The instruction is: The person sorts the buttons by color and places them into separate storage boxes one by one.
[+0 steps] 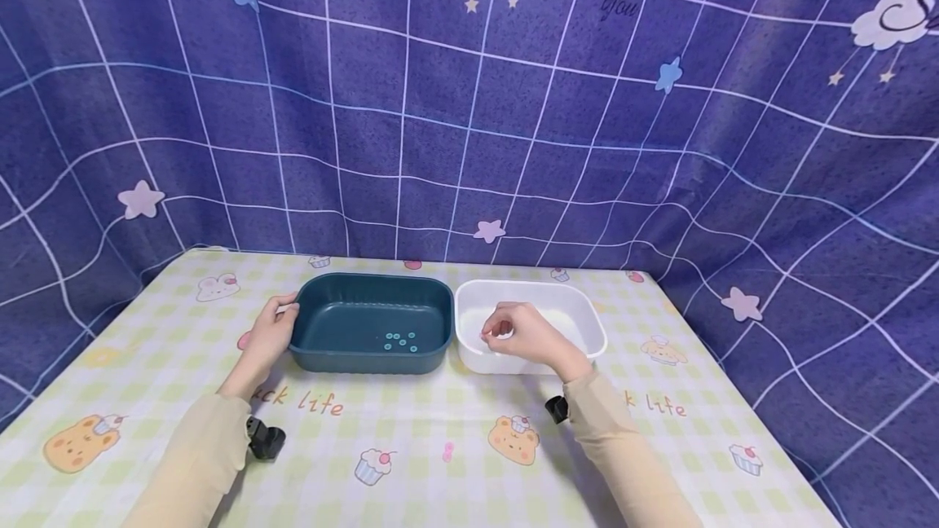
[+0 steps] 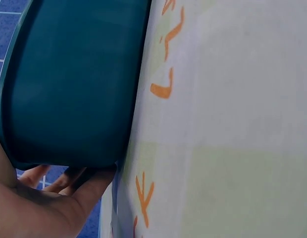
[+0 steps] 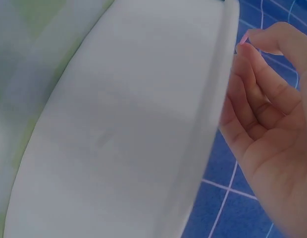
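Note:
My left hand holds the left end of a dark teal bin. In the left wrist view, its fingers lie against the bin's outer wall, with the thumb side up at the rim. Several small light-teal rings or buttons lie on the bin's floor toward the right. Over a white bin, my right hand pinches a small, thin pink piece between thumb and forefinger. The other right fingers are loosely curled, just beyond the white rim in the right wrist view.
The two bins stand side by side on a checked tablecloth with printed cartoons. Two small pink rings lie near the front middle. A blue curtain hangs behind the table and along its sides.

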Demonstrator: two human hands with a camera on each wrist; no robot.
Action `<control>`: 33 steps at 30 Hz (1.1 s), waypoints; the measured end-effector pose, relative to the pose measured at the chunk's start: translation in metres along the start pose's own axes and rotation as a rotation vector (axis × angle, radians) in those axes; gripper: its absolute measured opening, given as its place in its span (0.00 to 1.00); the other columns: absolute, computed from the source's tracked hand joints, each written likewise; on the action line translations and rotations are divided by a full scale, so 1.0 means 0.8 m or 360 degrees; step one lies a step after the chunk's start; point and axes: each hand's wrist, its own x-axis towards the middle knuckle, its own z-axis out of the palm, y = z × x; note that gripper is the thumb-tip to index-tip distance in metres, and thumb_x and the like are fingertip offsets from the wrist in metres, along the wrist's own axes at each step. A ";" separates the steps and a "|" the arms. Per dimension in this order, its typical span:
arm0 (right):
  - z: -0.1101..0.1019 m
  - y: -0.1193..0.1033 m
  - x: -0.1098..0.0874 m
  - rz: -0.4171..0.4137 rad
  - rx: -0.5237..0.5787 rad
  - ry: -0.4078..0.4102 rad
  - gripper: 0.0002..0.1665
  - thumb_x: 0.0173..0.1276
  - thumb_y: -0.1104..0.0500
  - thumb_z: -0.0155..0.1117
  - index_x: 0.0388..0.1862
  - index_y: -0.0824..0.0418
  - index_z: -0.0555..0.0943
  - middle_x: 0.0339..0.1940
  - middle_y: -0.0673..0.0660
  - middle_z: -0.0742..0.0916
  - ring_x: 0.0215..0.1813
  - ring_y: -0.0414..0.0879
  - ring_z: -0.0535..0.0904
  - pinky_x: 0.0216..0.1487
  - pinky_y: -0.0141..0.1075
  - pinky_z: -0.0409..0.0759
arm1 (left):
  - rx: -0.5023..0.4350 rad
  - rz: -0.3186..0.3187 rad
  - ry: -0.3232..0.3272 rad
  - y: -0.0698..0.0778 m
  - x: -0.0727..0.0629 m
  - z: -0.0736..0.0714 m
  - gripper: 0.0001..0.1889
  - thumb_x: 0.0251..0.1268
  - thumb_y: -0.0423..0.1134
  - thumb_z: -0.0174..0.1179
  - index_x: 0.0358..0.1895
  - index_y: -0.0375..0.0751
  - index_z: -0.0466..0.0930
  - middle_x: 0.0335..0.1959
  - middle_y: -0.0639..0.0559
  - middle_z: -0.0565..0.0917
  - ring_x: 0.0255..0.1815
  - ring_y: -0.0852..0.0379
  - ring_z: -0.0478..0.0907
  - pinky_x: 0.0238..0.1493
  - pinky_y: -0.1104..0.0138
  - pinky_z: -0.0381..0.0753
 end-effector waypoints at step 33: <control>0.003 0.064 -0.016 0.0255 -0.0078 0.0029 0.03 0.56 0.62 0.68 0.27 0.61 0.85 0.24 0.50 0.83 0.29 0.37 0.76 0.36 0.29 0.77 | 0.0044 0.0046 0.0051 -0.003 0.001 0.000 0.27 0.76 0.48 0.31 0.70 0.34 0.53 0.63 0.28 0.66 0.61 0.39 0.67 0.50 0.63 0.71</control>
